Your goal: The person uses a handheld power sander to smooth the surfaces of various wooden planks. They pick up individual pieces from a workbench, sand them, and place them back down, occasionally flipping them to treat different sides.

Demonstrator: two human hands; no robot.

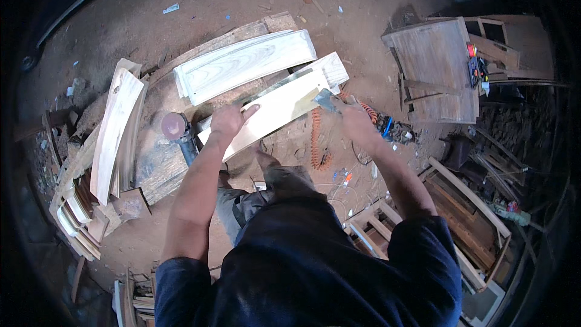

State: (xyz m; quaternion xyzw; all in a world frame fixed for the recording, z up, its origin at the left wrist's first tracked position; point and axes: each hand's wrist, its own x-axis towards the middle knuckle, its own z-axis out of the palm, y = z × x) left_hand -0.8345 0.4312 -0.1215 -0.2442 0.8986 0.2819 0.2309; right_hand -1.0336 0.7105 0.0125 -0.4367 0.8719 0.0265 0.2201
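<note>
A pale wooden board (281,111) lies slantwise in front of me, on top of another board whose grained end (335,70) sticks out at the right. My left hand (228,120) holds the pale board near its left end, with the thumb on its upper face. In my right hand (356,116) is a flat, wide-bladed scraper or putty knife (326,99), its blade at the board's right end. A darker, damp-looking patch shows on the board beside the blade. Left of my left hand, a power sander (174,127) rests with its round disc facing up.
Stacked grained boards (245,66) lie beyond the pale board. More long boards (115,127) lean at the left. An orange coiled air hose (315,138) hangs near my right hand. Wooden panels (431,68) stand at the right, and a wooden frame (472,200) lies at the lower right.
</note>
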